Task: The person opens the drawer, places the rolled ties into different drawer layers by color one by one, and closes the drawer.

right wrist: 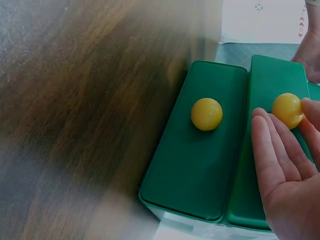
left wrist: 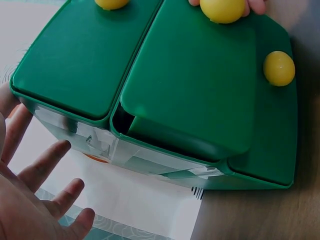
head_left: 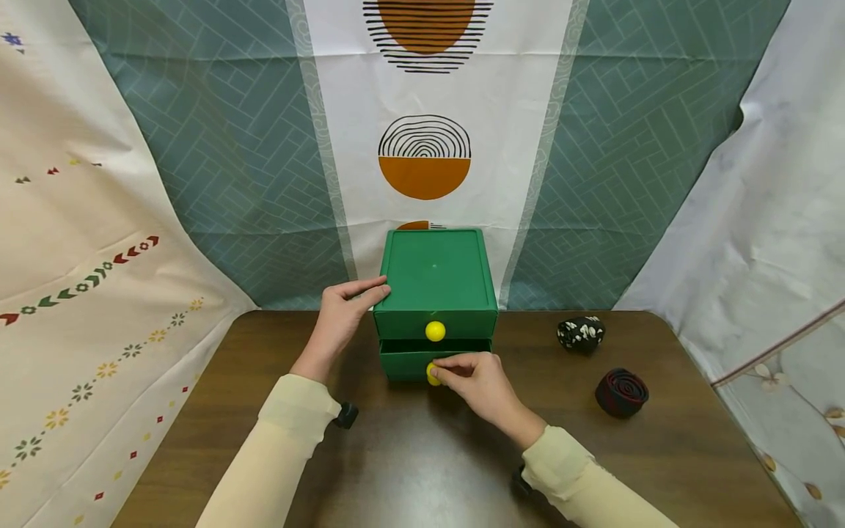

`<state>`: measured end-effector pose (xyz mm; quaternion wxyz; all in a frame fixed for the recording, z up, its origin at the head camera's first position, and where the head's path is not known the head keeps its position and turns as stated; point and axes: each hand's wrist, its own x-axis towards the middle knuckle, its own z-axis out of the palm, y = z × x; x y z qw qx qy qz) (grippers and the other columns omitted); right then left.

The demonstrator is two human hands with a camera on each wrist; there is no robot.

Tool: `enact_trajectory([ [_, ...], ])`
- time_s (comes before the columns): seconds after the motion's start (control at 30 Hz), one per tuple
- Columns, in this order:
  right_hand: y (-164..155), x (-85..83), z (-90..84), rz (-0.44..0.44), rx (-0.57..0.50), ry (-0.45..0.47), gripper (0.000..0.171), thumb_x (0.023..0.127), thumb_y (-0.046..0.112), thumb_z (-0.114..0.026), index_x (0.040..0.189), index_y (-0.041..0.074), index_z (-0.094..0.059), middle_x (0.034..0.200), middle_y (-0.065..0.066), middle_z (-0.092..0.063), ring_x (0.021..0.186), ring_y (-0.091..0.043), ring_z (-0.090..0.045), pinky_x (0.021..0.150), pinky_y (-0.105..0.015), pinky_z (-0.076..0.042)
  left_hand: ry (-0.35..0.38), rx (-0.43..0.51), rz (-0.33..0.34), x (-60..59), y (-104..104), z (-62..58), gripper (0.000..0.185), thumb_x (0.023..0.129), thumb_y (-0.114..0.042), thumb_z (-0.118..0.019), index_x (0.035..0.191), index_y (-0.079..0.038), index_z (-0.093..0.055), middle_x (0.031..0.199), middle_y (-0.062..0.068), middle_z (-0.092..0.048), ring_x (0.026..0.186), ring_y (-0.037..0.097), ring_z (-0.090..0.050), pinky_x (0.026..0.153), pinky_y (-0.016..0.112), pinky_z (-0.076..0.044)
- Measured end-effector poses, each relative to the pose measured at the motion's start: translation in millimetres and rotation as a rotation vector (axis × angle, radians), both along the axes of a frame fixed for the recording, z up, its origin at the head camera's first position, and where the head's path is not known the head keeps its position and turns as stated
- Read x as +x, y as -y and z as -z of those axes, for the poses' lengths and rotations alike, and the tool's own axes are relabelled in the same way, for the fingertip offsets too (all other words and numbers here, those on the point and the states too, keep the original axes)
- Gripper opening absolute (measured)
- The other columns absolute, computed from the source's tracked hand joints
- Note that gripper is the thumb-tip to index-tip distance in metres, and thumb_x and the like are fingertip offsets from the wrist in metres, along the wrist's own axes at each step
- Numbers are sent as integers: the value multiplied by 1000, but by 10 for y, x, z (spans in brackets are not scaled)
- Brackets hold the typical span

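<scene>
Near side: a dark brown wood-grain bench (head_left: 429, 455) carries all items. The right hand (head_left: 480, 385) has its fingers pinching a round, glossy yellow knob (head_left: 433, 374). That knob is on the green rectangular middle drawer (head_left: 403, 365) of a three-drawer unit standing at mid-bench toward the far edge. The green bottom drawer (right wrist: 182, 170), seen in the right wrist view, sits flush.

Status, as judged: the middle drawer is part-way out, so it is neither fully open nor closed; which way it is travelling cannot be told. Its contents are not visible. To the right, a tightly rolled dark cloth strip with red edging (head_left: 622, 394) lies outside the unit, as does, farther off, a rolled black cloth with pale floral print (head_left: 581, 335). Neither is in hand.

The green top drawer (head_left: 403, 324) is shut. At left, the left hand (head_left: 339, 314) has extended, unclenched fingers touching the left edge of the green, box-shaped cabinet (head_left: 436, 271), apparently steadying it. Clear tape-like strips (left wrist: 100, 140) show on the cabinet's left wall.

Far side: a teal and white fabric backdrop (head_left: 238, 147) bears printed geometric shapes.

Markings: no brand, label or legible writing found on cabinet, rolls or backdrop.
</scene>
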<state>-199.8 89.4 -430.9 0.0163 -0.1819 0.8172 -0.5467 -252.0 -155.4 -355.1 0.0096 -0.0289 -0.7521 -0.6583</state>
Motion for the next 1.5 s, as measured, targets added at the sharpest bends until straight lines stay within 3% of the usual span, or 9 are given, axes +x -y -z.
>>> enact_trajectory([
  [0.13, -9, 32, -23, -8, 26, 24, 20, 84, 19, -71, 102, 11, -74, 99, -3, -73, 82, -14, -69, 68, -19, -55, 1, 6, 0, -8, -1, 5, 40, 84, -31, -70, 119, -14, -66, 128, 2, -59, 123, 20, -48, 102, 38, -43],
  [0.33, -33, -25, 146, -4, 61, 16, 18, 81, 29, -73, 99, 24, -75, 96, 7, -73, 81, -6, -68, 68, -19, -55, 9, 8, -5, -3, -11, 1, 39, 84, -31, -71, 119, -14, -67, 127, 2, -60, 121, 19, -49, 101, 38, -44],
  [0.5, -54, -23, 137, -31, 91, -10, 18, 81, 35, -72, 97, 28, -75, 93, 13, -72, 81, -1, -67, 69, -19, -55, 3, 11, -4, 2, -9, 0, 39, 84, -31, -70, 119, -14, -66, 128, 3, -59, 122, 21, -49, 102, 41, -44],
  [0.87, -64, 41, 60, -43, 149, -16, 15, 85, 35, -68, 96, 28, -75, 88, 15, -72, 80, 0, -66, 66, -19, -54, -10, 6, -3, -10, -11, 9, 38, 84, -29, -71, 119, -14, -67, 125, 2, -62, 119, 16, -52, 99, 37, -46],
  [1.5, -71, 116, 143, -22, 102, 8, 16, 84, 36, -69, 97, 28, -75, 92, 13, -72, 78, -1, -67, 66, -19, -55, -20, 13, 5, -11, -16, 20, 39, 85, -28, -70, 120, -13, -66, 126, 3, -61, 121, 19, -50, 99, 37, -46],
])
